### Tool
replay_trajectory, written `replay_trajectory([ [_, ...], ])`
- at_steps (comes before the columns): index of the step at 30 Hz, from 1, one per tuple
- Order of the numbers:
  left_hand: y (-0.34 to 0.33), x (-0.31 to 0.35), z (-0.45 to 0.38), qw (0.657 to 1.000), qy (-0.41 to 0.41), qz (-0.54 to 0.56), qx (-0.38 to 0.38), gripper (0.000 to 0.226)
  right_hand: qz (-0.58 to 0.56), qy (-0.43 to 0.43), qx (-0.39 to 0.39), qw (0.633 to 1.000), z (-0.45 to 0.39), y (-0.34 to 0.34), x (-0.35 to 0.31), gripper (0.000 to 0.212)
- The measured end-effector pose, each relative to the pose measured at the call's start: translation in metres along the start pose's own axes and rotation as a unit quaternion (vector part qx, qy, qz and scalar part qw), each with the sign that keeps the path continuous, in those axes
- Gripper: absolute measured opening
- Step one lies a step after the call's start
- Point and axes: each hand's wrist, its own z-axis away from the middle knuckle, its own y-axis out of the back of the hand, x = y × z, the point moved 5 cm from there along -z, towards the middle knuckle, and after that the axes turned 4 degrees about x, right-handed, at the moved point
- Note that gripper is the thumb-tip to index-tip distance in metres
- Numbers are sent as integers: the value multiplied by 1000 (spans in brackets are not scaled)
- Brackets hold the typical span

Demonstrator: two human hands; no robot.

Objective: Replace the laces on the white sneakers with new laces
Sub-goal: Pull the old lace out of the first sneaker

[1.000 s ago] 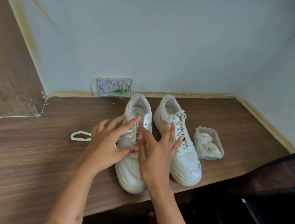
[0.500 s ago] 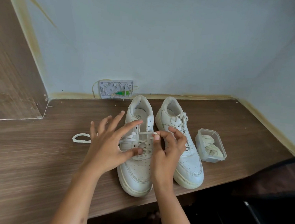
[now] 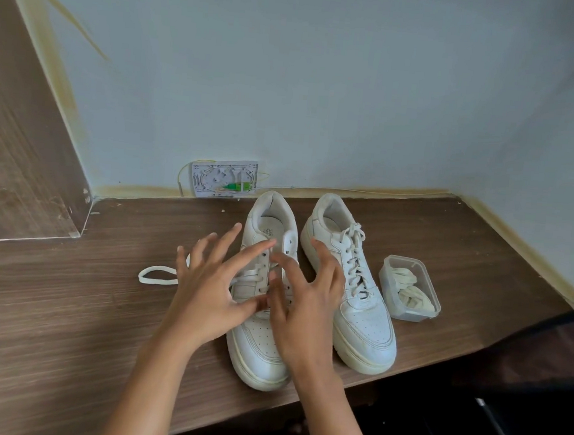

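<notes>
Two bare forearms reach up from the bottom edge and converge over the nearer sneaker. The left hand (image 3: 206, 288) is spread wide, fingers straight and fanned, its forefinger stretched over the eyelets and its thumb lying low across the lacing near the toe end. The right hand (image 3: 300, 309) is likewise opened out, fingers loose and apart, its thumb raised toward the second shoe; its fingertips sit over the middle of the lacing. Neither hand clearly grips anything, though whether a fingertip touches the lace (image 3: 252, 273) cannot be told.

The left sneaker (image 3: 261, 349) stands upright on the brown wood-grain desk (image 3: 64, 320), toe toward the camera, only partly laced, upper eyelets bare. A small print shows on its insole, too small to read. Just beside it on the right stands the right sneaker (image 3: 360, 319), fully laced and tied.

Left of the hands a loose lace loop (image 3: 155, 274) lies flat on the desk. Right of the shoes a clear plastic tub (image 3: 410, 289) holds bundled cream laces. Farther back, a white wall box (image 3: 225, 179) with a green part and thin yellow wires sits against the pale wall.
</notes>
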Motion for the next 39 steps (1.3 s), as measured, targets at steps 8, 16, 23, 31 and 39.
replay_trajectory([
  [8,0,0,0,1000,-1,-9,10,88,86,22,25,996,2,-2,-3,41],
  [16,-2,-4,-1,1000,22,-2,-9,81,35,1,87,996,3,7,-7,20],
  [23,-3,-5,-1,1000,16,1,-6,82,-158,-214,236,935,4,23,17,14],
  [31,-4,-5,0,999,25,8,-25,83,-61,-70,151,984,-1,23,0,19],
  [39,-6,-6,1,1000,9,3,-17,80,98,-12,49,994,3,4,-4,29],
])
